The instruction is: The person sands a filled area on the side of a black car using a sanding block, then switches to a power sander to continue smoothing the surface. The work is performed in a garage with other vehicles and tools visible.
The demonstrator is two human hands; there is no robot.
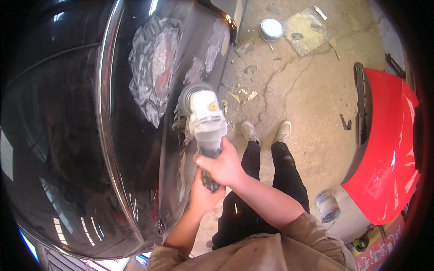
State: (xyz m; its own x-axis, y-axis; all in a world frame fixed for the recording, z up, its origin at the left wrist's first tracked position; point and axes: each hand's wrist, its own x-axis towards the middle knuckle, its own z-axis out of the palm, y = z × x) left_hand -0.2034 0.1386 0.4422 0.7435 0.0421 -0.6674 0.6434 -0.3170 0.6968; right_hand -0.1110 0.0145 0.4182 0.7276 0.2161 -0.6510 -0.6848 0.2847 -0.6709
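An angle grinder (209, 124) with a white head and a dark body is in both my hands. My right hand (222, 166) wraps the middle of its body from the right. Below it, my left hand (204, 193) closes around the rear end. The grinder's round disc (190, 92) is at the lower side panel of a black car body (140, 144); whether it touches is blurred. Just left of the disc, a large sanded patch (156, 67) shows grey, whitish and reddish layers. Smaller bare grey patches (212, 49) lie farther along the panel.
A bright trim strip (104, 90) runs along the car. Paint flakes (246, 95) litter the concrete floor by my shoes (266, 132). A white-topped tin (272, 29) stands beside a stained board (307, 31). On the right are a red car panel (384, 149) and a dirty can (327, 205).
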